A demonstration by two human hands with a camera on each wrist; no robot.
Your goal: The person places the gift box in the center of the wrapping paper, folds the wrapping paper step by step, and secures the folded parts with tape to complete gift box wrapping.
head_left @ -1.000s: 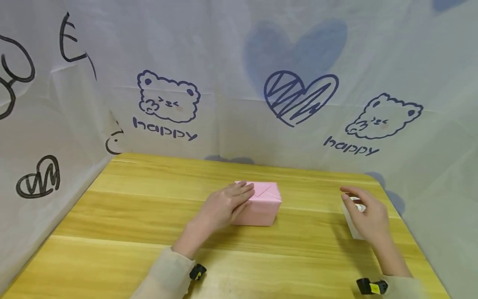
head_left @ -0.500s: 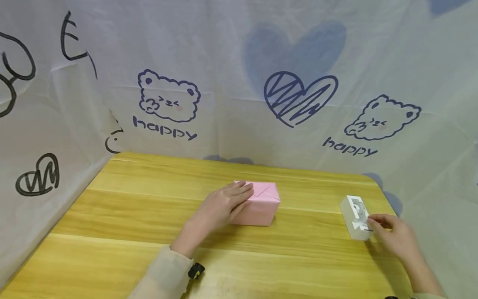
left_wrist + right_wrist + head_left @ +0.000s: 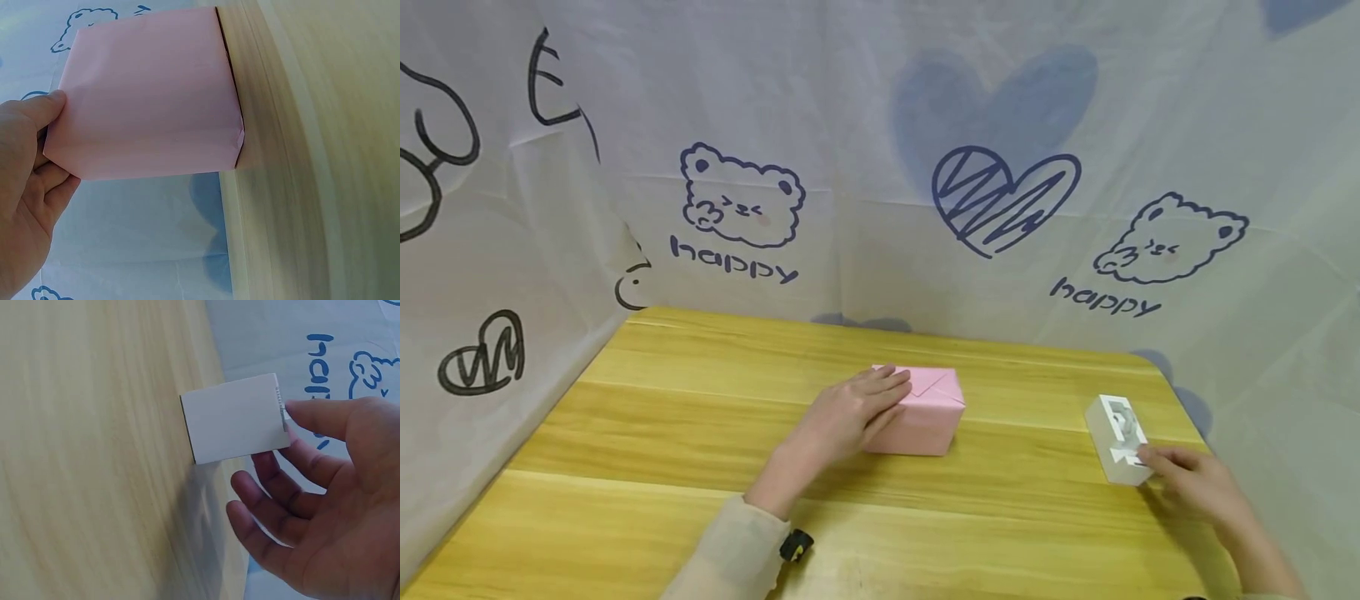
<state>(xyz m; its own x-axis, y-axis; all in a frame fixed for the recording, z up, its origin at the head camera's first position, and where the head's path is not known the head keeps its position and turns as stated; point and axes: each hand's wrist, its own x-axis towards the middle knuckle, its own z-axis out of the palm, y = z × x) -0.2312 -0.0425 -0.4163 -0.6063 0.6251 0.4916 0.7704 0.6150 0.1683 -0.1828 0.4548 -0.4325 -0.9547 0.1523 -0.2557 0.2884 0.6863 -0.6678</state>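
Observation:
A box wrapped in pink paper point(image 3: 917, 417) sits mid-table, with a folded paper flap on its top. My left hand point(image 3: 846, 417) grips its left end; in the left wrist view the thumb point(image 3: 50, 107) lies on the near face and the fingers go round the edge. Toward the right stands a white tape dispenser point(image 3: 1103, 442), its roll visible in the top opening. At the dispenser's near end, by its serrated cutting edge, my right hand point(image 3: 1202, 487) pinches the tape end between thumb point(image 3: 319, 415) and forefinger. The other fingers are loosely bent below. The tape itself is barely visible.
Both things stand on a yellow wood-grain table point(image 3: 700, 400). A white cloth point(image 3: 850, 100) with bear and heart drawings hangs behind it and along both sides. The dispenser is close to the table's right edge.
My right hand has moved right and toward me, from over the dispenser to its near end, and its thumb and forefinger have come together there. My left hand and the box have stayed put.

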